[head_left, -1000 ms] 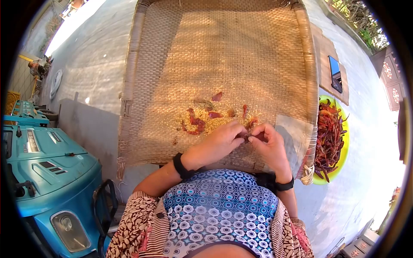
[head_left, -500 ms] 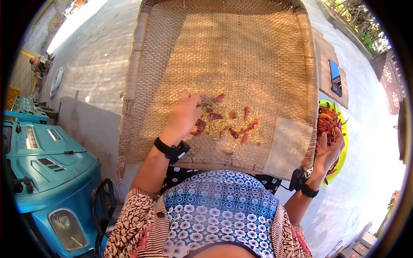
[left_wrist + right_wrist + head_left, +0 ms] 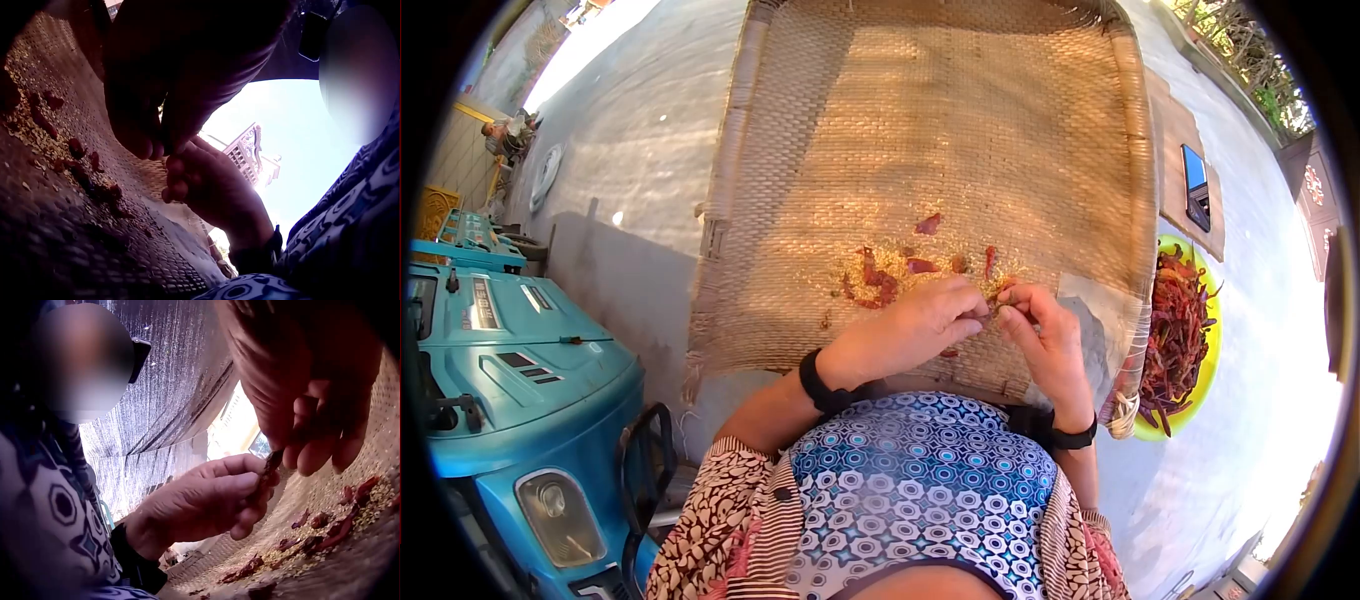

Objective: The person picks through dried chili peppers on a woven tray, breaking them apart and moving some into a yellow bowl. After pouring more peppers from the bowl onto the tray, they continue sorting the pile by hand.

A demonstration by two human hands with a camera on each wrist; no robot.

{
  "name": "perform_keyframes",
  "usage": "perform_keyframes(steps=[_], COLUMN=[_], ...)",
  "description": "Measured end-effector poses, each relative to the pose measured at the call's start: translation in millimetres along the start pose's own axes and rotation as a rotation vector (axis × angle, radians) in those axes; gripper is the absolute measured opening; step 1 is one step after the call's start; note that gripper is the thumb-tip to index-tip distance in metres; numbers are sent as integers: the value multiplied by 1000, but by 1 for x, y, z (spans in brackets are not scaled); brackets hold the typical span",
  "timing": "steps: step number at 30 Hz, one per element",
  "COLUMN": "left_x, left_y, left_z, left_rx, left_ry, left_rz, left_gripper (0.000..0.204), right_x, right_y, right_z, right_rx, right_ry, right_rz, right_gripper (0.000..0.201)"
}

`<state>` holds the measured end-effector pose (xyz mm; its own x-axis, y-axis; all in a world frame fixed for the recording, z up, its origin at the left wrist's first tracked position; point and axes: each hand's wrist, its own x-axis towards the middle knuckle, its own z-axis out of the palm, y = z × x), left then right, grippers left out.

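Observation:
My left hand (image 3: 910, 325) and right hand (image 3: 1050, 340) meet low over the near part of a shallow woven tray (image 3: 960, 130). In the right wrist view a dark, shrivelled dried chili (image 3: 272, 464) sits between the fingertips of both hands, pinched from either side. Much of it is hidden by the fingers. On the weave just beyond the hands lie red chili pieces (image 3: 878, 285) among scattered pale yellow seeds (image 3: 47, 134).
Right of the tray, a yellow-green basin (image 3: 1212, 350) holds a heap of dried red chilies (image 3: 1175, 340). A phone (image 3: 1196, 187) rests on cardboard (image 3: 1175, 120) behind it. To the left stands a blue vehicle (image 3: 550, 400); another person sits far left.
Half a second ago the left hand was over the tray's seeds and the right hand over the basin. Both have since come back together, now pinching a chili. More red pieces lie on the tray.

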<state>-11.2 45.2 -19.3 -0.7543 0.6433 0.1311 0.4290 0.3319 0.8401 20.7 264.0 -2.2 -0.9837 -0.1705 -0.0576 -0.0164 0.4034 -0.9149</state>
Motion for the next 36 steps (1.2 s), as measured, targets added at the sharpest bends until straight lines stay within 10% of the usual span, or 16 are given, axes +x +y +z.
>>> perform_keyframes(steps=[8,14,22,25,28,31,36], left_x=[4,-3,-14,-18,-19,-20,-21], left_y=[14,9,0,-6,-10,-11,-6], left_z=[-4,-20,-27,-27,-27,-28,-26], left_rx=[-178,25,28,45,43,32,109], left_ry=[44,166,177,177,167,160,121], left_rz=[-263,-446,-483,-489,-495,-498,-457], left_gripper=[25,26,23,22,22,22,23], right_x=[-23,-48,-119,-171,-180,-224,-214], right_y=[-8,8,88,157,124,163,197], right_z=[-25,-85,-187,-209,-184,-185,-143], right_rx=[-98,-203,-1115,-1041,176,1055,1279], right_ry=[135,718,1143,1307,1330,937,779], right_rz=[-27,29,235,453,864,685,399], right_gripper=[14,15,56,62,68,66,50])
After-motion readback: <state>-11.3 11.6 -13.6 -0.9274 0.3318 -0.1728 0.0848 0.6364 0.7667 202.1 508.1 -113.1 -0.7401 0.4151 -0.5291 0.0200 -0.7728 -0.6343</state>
